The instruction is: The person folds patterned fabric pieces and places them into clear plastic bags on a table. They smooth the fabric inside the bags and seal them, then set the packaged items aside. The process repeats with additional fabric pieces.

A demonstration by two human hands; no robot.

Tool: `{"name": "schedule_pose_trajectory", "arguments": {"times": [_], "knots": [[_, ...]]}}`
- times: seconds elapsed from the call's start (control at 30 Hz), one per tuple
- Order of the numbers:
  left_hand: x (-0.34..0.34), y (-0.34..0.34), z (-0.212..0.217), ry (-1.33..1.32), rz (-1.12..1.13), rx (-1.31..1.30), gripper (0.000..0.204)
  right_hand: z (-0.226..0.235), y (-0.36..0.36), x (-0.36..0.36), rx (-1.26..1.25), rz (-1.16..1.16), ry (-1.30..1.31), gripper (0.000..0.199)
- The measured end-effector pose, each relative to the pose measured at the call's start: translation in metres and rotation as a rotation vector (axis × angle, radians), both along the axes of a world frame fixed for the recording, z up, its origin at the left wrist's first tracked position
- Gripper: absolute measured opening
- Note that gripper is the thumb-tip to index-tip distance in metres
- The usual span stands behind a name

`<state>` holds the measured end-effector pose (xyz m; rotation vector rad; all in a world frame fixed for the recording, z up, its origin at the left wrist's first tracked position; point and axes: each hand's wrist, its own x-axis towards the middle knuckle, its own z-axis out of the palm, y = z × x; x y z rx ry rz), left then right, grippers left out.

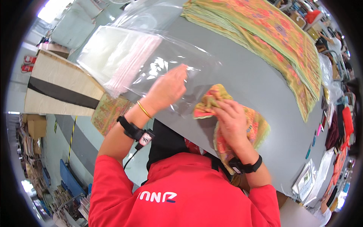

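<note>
My left hand (169, 87) is closed, its fingertips pinched together against a clear plastic bag (153, 72). The bag lies partly over a stack of white, pink-edged packaging bags (119, 53) and reaches to the right across the grey table (245, 72). In my right hand (231, 122) is a bunched scarf (216, 96) with an orange, yellow and green floral pattern. Its upper end is gathered under my fingers, and the rest hangs below my wrist toward the table's near edge. My thumb on that side is partly hidden by the cloth.
More floral scarves (264, 34) lie folded along the far side. A pale wooden board (60, 83) with a dark stripe adjoins the table's left, another patterned cloth (109, 113) beside it. Pens (314, 138) and a packaged item (305, 179) lie at the right.
</note>
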<state>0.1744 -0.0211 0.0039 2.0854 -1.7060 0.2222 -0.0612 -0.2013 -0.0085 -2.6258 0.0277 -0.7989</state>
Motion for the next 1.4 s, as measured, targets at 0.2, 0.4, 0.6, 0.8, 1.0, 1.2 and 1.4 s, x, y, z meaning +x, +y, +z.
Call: {"name": "schedule_pose_trajectory", "arguments": {"times": [0.2,0.4,0.6,0.8,1.0,1.2,1.4], "knots": [[-0.137,-0.022,-0.003,-0.024,-0.269,-0.088,0.046,-0.013,0.01,-0.024,0.049,-0.04,0.231,0.036],[-0.178,0.02,-0.018,0.042,-0.279,0.002,0.071,-0.035,0.0,0.055,0.006,-0.125,0.1,0.024],[-0.175,0.029,-0.017,-0.056,-0.35,0.101,0.059,-0.041,0.0,0.162,-0.087,-0.104,0.114,0.047],[-0.182,0.039,-0.016,-0.331,-0.406,0.097,0.058,-0.007,0.001,0.069,-0.177,0.106,0.372,0.064],[-0.19,0.036,-0.023,-0.267,-0.443,0.112,0.054,-0.022,0.011,0.139,-0.217,0.134,0.229,0.07],[-0.207,0.036,-0.017,-0.154,-0.365,0.2,0.06,-0.022,0.009,0.114,-0.223,0.156,0.333,0.075],[-0.207,0.03,-0.017,-0.06,-0.449,0.267,0.068,-0.02,0.018,0.16,-0.342,0.033,0.375,0.085]]}}
